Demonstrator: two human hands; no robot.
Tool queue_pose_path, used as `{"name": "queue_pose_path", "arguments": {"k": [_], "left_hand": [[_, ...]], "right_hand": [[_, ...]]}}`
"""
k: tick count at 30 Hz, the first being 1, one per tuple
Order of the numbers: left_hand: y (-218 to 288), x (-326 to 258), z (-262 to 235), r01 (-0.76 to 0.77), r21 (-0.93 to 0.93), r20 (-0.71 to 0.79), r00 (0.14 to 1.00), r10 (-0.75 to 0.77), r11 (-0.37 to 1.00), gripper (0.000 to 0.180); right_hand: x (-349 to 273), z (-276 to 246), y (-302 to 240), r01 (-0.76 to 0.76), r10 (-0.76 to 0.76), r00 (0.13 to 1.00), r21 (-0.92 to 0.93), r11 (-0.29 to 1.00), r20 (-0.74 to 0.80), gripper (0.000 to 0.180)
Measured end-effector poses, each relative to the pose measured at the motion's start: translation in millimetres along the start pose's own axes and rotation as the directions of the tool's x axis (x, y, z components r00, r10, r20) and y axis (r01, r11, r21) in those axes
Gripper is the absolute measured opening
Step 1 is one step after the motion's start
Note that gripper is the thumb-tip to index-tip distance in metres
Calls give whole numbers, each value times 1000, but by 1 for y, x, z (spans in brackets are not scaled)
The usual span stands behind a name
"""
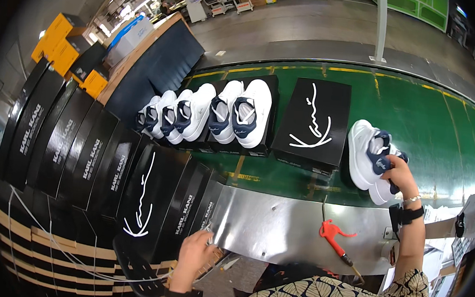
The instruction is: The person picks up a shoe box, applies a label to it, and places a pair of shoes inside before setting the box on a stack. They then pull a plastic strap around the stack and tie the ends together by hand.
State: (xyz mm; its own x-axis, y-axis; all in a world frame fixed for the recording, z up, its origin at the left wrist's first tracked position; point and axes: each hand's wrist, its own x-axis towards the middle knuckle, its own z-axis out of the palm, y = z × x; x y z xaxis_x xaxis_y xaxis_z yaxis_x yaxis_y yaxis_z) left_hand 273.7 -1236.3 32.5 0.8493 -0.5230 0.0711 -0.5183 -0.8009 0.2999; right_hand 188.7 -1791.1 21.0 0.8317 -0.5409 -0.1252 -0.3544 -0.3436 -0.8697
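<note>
At the right side of the green conveyor belt, my right hand (400, 175) grips a pair of white sneakers (361, 152) with navy heels. Its fingers close at the heel area, and the two shoes lie side by side, partly overlapping. Low in the middle, my left hand (194, 255) is by the near end of a row of black shoe boxes (193, 203), close to the metal ledge (276, 224). Its fingers are curled; what they hold, if anything, is hidden. A closed black shoe box (313, 121) with white script stands left of the sneakers.
More white sneakers (254, 113) sit in pairs on black boxes along the belt (434, 136). A red air blow gun (333, 240) rests on the ledge. Stacked black boxes (62, 140) fill the left, with yellow boxes (56, 39) behind. Papers (435, 264) lie at the right.
</note>
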Motion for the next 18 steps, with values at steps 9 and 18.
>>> {"name": "queue_pose_path", "arguments": {"k": [9,18], "left_hand": [[-36,-93,23,418,-71,38,908,-417,905,31],[-7,-86,32,462,-194,145,886,-440,865,39]], "right_hand": [[-14,3,-90,111,-60,991,479,871,-120,39],[63,130,-136,409,-563,825,-629,661,-54,30]]}}
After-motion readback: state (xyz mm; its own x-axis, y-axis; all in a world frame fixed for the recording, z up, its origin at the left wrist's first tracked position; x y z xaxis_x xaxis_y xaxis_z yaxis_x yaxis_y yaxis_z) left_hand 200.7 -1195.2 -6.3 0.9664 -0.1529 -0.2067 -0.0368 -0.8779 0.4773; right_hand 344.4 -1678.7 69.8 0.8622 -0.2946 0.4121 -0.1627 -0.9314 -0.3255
